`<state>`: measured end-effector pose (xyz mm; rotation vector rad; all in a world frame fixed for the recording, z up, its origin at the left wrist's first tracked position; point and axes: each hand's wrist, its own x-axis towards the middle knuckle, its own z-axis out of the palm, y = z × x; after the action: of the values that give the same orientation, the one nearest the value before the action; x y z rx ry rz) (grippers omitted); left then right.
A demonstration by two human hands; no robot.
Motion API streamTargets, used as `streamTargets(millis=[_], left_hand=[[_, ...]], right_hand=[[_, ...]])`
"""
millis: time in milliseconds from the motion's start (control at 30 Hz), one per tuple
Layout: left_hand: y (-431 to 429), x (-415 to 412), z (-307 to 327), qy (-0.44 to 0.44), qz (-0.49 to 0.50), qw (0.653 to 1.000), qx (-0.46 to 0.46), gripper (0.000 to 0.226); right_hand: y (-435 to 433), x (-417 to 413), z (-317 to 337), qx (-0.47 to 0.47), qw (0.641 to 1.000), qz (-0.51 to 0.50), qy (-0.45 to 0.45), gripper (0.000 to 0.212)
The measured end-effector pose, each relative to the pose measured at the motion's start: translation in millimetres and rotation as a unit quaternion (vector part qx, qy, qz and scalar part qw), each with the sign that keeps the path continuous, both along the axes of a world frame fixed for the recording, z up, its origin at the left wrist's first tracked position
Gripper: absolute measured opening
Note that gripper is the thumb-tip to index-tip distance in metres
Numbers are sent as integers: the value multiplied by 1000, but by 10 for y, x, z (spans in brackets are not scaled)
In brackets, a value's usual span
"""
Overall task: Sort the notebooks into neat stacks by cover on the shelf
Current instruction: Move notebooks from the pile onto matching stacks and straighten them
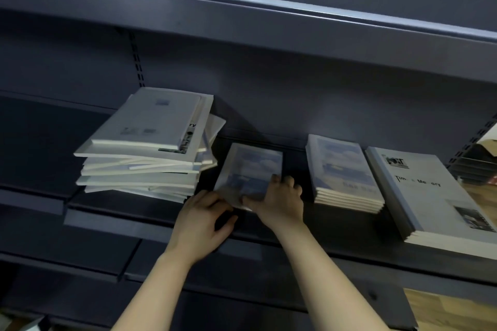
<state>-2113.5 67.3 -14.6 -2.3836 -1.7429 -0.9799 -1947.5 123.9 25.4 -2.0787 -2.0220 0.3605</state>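
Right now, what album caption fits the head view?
Left hand and right hand hold a sky-cover notebook between a messy pile and its matching stack.

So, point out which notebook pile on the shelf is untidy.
The tall pile at far left: its notebooks lie skewed, edges jutting; the sky-cover stack and grey-cover stack sit squared.

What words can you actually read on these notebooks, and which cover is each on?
"Tim" and "Me ory", middle washed out: grey notebook topping the right stack.
"ry": a cover edge poking out of the untidy pile.
Logo on the grey notebook, print on the sky-cover stack and the held notebook: too blurred.
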Motion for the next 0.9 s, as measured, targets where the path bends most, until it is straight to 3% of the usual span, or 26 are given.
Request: streamTargets(millis=[333,400,567,667,800,900], left_hand=[[20,-6,-61,-5,9,1000,13,28],[21,-8,-65,-7,9,1000,15,28],[19,-13,-76,-16,5,1000,25,27],[24,-16,-85,-15,4,999,32,26],[12,-13,-77,-27,-1,998,50,28],[-23,27,-44,-110,24,993,39,26]], right_hand=[[119,72,22,-17,984,-33,177,104],[138,107,-18,-14,977,-39,210,93],[164,213,-77,5,969,-21,245,25],[203,272,-103,26,975,-20,218,19],[177,318,-120,19,917,-41,396,8],[119,365,-124,41,877,-59,475,2]])
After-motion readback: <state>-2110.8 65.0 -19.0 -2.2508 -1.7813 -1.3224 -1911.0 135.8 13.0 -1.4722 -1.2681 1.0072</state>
